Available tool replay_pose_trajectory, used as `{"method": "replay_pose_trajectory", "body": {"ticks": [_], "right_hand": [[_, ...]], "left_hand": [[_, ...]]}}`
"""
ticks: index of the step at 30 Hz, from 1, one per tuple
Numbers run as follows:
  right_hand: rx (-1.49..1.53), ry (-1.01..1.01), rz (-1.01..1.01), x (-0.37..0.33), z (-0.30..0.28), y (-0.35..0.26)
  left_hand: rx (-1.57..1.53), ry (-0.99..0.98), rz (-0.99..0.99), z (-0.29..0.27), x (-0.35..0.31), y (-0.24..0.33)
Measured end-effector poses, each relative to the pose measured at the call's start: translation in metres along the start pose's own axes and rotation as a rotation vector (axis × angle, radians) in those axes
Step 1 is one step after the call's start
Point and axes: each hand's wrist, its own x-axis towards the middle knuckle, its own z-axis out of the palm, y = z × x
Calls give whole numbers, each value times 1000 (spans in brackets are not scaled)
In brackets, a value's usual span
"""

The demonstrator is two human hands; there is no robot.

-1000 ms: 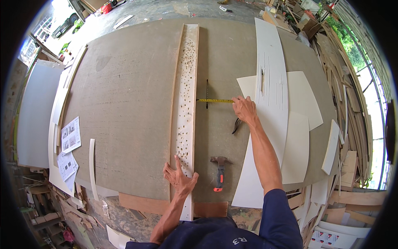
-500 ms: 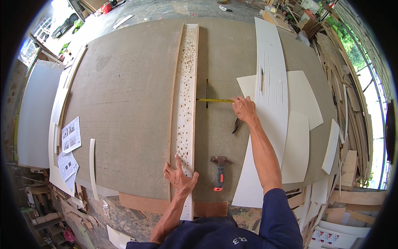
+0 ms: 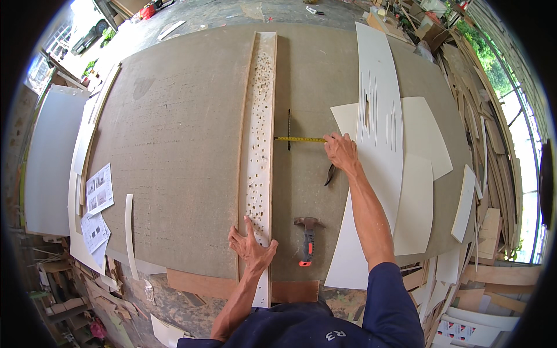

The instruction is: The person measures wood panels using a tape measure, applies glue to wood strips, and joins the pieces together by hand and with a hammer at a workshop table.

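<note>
Tape measure [image 3: 300,139] held in right fingers [image 3: 337,145], left fingers [image 3: 249,225] spread, brown tabletop [image 3: 174,145], littered floor [image 3: 232,15]

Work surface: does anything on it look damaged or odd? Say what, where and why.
The long white sheet, right of the right hand, has thin dark lines and a brownish gash breaking its otherwise plain face. The narrow board under the left hand is pitted with irregular holes, crowded toward its far end.
</note>
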Motion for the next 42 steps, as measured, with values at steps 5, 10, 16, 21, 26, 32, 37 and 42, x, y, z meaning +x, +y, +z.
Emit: {"method": "replay_pose_trajectory", "body": {"ticks": [5,10,16,21,26,32,37,42], "right_hand": [[-10,4,-7,0,0,-1],[2,-21,18,0,-3,-2],[2,-1,4,-1,-1,-2],[3,-15,9,0,-1,-1],[-7,-42,23,0,-3,-3],[0,-39,38,-1,-7,-7],[157,156,157,-16,-26,-37],[390,258,-204,-41,-32,-150]], "left_hand": [[-9,9,7,0,0,-1],[-17,17,18,-1,-1,1],[-18,19,23,-2,-1,0],[-19,19,16,-1,0,1],[-12,32,28,1,-1,-1],[-13,34,24,-3,-1,0],[31,76,15,4,-3,4],[30,73,-15,3,-2,5]]}}
